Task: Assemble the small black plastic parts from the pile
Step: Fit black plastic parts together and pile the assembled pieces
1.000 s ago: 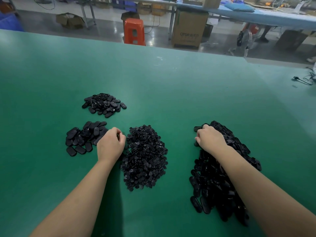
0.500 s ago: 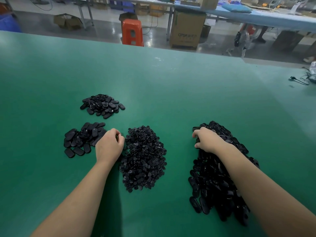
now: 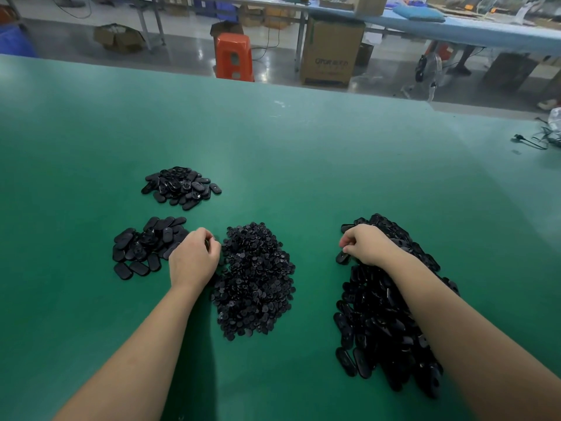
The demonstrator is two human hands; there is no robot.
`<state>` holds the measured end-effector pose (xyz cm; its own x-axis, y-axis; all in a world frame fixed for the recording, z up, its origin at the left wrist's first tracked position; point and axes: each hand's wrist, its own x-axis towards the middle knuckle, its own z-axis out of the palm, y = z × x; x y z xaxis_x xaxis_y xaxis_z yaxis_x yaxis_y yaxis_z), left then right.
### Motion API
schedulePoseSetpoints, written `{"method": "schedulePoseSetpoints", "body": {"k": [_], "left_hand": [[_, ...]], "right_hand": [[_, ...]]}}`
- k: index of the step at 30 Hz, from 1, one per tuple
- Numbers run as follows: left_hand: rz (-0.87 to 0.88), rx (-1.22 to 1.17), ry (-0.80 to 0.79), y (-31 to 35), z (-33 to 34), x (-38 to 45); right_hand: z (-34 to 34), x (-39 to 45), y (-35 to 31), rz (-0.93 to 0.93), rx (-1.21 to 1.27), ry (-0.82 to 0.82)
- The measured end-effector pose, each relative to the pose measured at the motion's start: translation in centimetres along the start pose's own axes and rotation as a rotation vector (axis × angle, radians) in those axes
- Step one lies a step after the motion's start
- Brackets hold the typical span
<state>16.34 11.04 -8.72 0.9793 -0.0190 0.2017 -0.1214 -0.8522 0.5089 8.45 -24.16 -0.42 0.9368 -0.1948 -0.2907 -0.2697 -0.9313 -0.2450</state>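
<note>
Four heaps of black plastic parts lie on the green table (image 3: 303, 153). A far-left heap of oval parts (image 3: 181, 187) sits behind a nearer heap of oval shells (image 3: 145, 246). In the middle is a mound of small round parts (image 3: 258, 284), and at the right a large pile of oval parts (image 3: 382, 314). My left hand (image 3: 194, 259) rests curled between the shell heap and the round mound, a dark sliver showing between thumb and fingers. My right hand (image 3: 365, 244) lies on the large pile's far-left edge, its curled fingers pinching an oval part (image 3: 343, 257).
Beyond the table's far edge stand an orange stool (image 3: 234, 57) and a cardboard box (image 3: 331, 53) on the floor. A black cable (image 3: 531, 141) lies at the table's right edge. Bare green surface stretches behind and in front of the heaps.
My right hand has slid a little toward the left edge of the large pile and curled tighter over an oval part. My left hand has stayed almost still.
</note>
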Motion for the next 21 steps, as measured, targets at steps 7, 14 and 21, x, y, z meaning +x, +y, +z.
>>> {"method": "schedulePoseSetpoints", "body": {"k": [7,14,21], "left_hand": [[0.000,0.002,0.002,-0.02,0.01,-0.04],[0.006,0.009,0.003,0.00,-0.05,-0.06],[-0.022,-0.029,0.014,0.10,-0.10,-0.14]], "right_hand": [[0.39,-0.44,0.11,-0.089,-0.070,-0.164],[0.99,-0.12,-0.20,-0.128,-0.143,-0.108],[0.29,-0.13,-0.04,-0.049,0.094,0.028]]}}
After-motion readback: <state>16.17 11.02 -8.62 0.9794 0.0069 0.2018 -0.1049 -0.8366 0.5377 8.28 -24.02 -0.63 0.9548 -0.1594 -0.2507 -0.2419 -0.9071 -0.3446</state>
